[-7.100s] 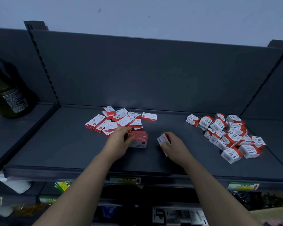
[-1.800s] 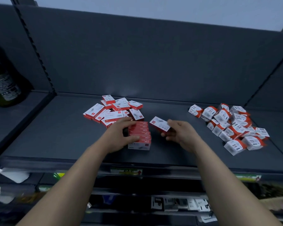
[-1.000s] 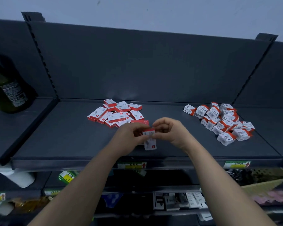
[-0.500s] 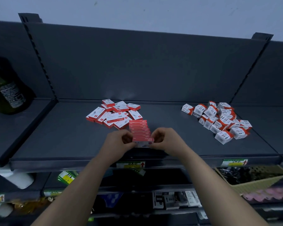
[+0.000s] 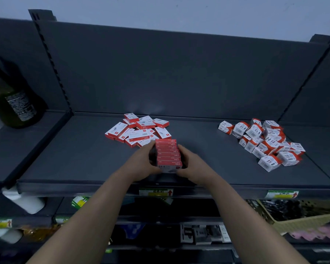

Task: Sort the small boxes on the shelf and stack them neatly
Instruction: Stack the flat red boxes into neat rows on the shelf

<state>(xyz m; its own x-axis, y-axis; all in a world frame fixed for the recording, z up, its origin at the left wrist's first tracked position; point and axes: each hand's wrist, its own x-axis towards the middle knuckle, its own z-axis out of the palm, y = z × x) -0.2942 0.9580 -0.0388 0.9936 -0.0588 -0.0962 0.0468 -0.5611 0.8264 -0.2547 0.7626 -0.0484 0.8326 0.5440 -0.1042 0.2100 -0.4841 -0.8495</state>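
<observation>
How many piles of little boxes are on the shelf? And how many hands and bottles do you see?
Piles of small boxes: 3 (neat stack, flat red-and-white heap, chunky white-and-orange heap)
Hands: 2 (left hand, right hand, both holding the neat stack)
Bottles: 1 (dark bottle)
Total: 6

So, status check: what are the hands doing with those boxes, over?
Left hand and right hand both clasp the red stack. Loose flat boxes behind it, unsorted. Second heap far right. Nothing blocking.
</observation>
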